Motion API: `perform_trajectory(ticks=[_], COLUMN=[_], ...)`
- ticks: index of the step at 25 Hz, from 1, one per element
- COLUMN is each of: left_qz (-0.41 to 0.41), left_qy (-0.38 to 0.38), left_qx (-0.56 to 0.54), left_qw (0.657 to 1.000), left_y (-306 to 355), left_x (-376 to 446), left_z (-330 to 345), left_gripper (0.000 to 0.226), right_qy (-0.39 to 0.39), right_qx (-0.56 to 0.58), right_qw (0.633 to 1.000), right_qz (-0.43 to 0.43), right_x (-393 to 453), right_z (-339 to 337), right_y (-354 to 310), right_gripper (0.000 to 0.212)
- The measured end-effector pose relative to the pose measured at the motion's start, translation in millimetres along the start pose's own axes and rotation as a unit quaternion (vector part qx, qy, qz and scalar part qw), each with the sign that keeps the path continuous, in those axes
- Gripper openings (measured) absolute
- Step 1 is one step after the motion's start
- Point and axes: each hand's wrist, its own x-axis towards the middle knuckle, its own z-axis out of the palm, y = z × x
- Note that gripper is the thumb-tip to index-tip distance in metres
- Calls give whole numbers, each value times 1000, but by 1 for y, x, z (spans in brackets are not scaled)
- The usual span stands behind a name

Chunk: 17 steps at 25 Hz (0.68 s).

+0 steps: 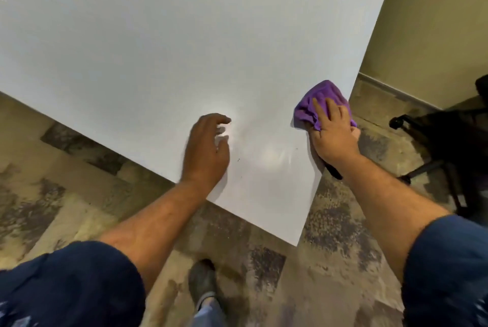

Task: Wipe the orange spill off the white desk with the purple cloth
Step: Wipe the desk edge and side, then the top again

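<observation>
The white desk [163, 57] fills the upper middle of the head view, its near corner pointing toward me. My right hand [334, 132] presses flat on the bunched purple cloth [320, 99] at the desk's right edge, fingers spread over it. My left hand [207, 149] rests on the desk near the front edge, fingers loosely curled and apart, holding nothing. No orange spill shows on the desk; only a few tiny dark specks [239, 159] and faint glare patches between my hands.
A black office chair [443, 141] stands at the right, close to the desk's edge. A beige wall [435, 22] runs behind it. Patchy carpet [79, 194] lies below, with my shoe [202, 281] near the desk's corner.
</observation>
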Motion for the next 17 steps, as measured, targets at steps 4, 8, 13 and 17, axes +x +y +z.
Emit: perform_trajectory(ticks=[4, 8, 13, 17], left_qz=[-16, 13, 9, -6], left_qy=[11, 26, 41, 39], left_qx=[300, 312, 316, 314], left_qw=[954, 950, 948, 948], left_y=[-52, -61, -56, -47], left_x=[21, 21, 22, 24], left_z=[-57, -52, -53, -55], left_gripper=[49, 46, 44, 45], right_qy=[61, 54, -42, -94], right_qx=[89, 87, 98, 84], right_qw=[994, 995, 986, 957], right_qz=[16, -19, -127, -262], right_x=[-8, -39, -125, -163], right_z=[5, 16, 36, 44], right_y=[-7, -33, -120, -153], right_gripper=[53, 54, 66, 65])
